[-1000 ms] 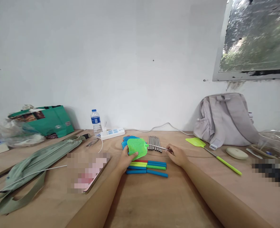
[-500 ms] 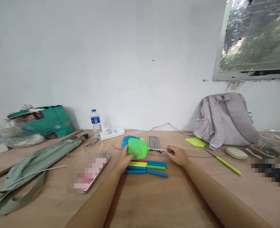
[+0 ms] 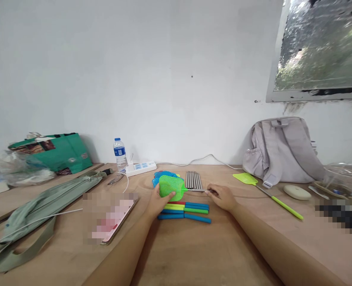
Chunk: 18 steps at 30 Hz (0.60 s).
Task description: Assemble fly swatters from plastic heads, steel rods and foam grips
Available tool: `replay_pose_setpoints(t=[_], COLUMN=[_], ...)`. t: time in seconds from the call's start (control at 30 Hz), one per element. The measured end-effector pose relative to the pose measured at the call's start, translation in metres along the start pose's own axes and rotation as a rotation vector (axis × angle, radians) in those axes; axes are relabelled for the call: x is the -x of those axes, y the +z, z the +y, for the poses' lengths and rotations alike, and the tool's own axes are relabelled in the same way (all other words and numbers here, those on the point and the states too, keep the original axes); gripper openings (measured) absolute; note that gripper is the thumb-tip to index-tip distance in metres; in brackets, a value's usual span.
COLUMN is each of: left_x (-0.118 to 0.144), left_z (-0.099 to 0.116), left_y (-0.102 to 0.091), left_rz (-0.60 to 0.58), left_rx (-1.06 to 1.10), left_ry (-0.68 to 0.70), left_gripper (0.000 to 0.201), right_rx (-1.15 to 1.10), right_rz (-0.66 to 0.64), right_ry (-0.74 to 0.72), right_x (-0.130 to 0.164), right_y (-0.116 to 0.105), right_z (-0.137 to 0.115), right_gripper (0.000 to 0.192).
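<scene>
My left hand (image 3: 158, 202) grips a green mesh fly swatter head (image 3: 171, 187) by its left edge, thumb on top. A thin metal rod (image 3: 196, 190) runs from the head's neck to the right, and my right hand (image 3: 222, 196) pinches its far end. Behind the green head lie blue swatter heads (image 3: 166, 174), partly covered. Several loose metal rods (image 3: 194, 179) lie side by side just behind the held rod. Nearer to me, coloured handle tubes (image 3: 196, 210) in blue, green, yellow and red lie in rows.
A whole yellow-green fly swatter (image 3: 286, 206) lies at the right, before a grey backpack (image 3: 283, 151) and a white oval case (image 3: 297, 192). At the left are a phone (image 3: 116, 222), a green strap bag (image 3: 50, 202), a power strip (image 3: 141, 168) and a water bottle (image 3: 120, 153).
The green head and rod have come slightly down and left, and the rod lies more level. My right hand has shifted a little left along with it. Both hands keep their hold.
</scene>
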<state>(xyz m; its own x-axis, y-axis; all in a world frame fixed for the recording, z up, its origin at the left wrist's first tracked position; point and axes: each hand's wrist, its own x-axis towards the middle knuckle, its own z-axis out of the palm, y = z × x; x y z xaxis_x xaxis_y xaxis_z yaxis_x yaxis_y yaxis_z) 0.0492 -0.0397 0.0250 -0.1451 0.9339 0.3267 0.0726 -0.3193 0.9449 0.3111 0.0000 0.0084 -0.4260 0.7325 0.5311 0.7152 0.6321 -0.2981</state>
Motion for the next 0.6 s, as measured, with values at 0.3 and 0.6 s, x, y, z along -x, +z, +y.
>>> replay_pose_setpoints(t=[0.3,0.6], left_x=[0.0,0.003], left_z=[-0.006,0.007], left_y=[0.0,-0.001], left_rz=[-0.019,-0.043], left_rx=[-0.027,-0.152], left_ry=[0.116,0.135], left_gripper=[0.047,0.047], right_rx=[0.074,0.008], right_rz=[-0.073,-0.054], right_ry=[-0.007,0.028], right_x=[0.002,0.005], right_y=[0.004,0.004], right_z=[-0.008,-0.01], right_gripper=[0.036,0.036])
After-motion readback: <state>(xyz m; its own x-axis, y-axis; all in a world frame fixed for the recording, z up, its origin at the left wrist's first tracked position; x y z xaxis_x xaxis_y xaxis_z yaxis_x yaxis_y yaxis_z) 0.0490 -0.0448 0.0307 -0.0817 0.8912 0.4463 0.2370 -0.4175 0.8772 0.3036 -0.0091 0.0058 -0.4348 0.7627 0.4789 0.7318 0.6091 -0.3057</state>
